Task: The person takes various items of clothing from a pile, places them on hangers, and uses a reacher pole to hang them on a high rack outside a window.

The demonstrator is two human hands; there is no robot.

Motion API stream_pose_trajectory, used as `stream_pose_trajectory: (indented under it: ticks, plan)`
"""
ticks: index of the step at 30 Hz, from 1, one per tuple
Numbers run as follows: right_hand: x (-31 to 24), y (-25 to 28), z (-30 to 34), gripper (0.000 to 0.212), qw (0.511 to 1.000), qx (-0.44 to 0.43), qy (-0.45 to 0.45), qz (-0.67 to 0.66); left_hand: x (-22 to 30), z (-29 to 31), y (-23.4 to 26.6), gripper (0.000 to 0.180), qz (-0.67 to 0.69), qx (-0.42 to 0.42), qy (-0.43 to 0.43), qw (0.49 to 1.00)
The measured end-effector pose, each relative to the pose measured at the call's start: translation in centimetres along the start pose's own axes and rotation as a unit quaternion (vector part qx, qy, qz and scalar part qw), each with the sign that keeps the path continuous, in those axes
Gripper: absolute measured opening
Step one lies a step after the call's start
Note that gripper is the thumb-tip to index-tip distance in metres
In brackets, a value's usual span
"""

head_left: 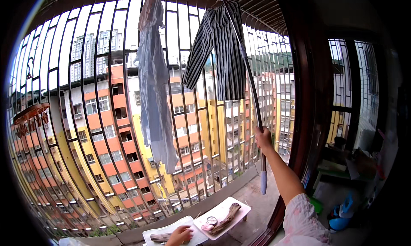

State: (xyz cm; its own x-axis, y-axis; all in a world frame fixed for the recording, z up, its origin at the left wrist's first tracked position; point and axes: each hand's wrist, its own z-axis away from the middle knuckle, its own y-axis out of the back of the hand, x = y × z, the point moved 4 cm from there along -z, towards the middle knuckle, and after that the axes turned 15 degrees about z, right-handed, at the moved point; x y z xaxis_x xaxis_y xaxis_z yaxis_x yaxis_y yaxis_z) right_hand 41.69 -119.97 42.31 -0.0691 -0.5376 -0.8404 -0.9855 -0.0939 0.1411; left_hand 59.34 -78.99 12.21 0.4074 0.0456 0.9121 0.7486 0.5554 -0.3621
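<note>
My right hand [263, 139] is wrapped round the lower part of a clothes pole [253, 84], just above its pale grey grip end. The pole slants up to the top bars, where black-and-white striped trousers [231, 70] hang at its tip. Whether the pole's hook bears their hanger is too small to tell. Low in the view, my left hand [180, 236] is over a white tray [150, 232], its fingers apart and nothing seen in them. A piece of driftwood [160, 237] lies in that tray beside the hand.
Long pale garments [155, 79] hang left of the trousers, before a metal window grille [124, 57]. A second white tray [244, 207] holds a wood piece [227, 218] and a round dial [212, 220]. A peg hanger [32, 113] hangs far left; a dark door frame [306, 96] stands right.
</note>
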Motion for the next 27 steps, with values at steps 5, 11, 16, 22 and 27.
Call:
stream_pose_trajectory:
  ticks: [5, 11, 16, 22, 27]
  plan:
    - [3.8, -2.1, -9.2, 0.035, 0.998, 0.039, 0.043, 0.032, -4.1, -0.6, 4.0, 0.03, -0.036, 0.057, -0.021, 0.997]
    - [5.3, -3.0, -13.4, 0.026, 0.994, -0.019, 0.056, -0.087, -7.3, 0.0, 2.5, 0.028, 0.058, 0.125, -0.016, 0.99]
    - [5.1, -2.1, -13.8, 0.026, 0.988, -0.06, 0.022, -0.138, -8.9, -0.6, 0.3, 0.023, 0.111, 0.149, -0.009, 0.983]
    - [6.6, -0.3, -15.1, 0.023, 0.983, -0.076, -0.037, -0.162, -9.2, -0.6, -1.5, 0.024, 0.103, 0.167, -0.009, 0.981]
    - [7.7, -0.6, -17.1, 0.022, 0.983, -0.065, -0.019, -0.173, -10.9, -0.6, -0.2, 0.029, 0.076, 0.216, 0.018, 0.973]
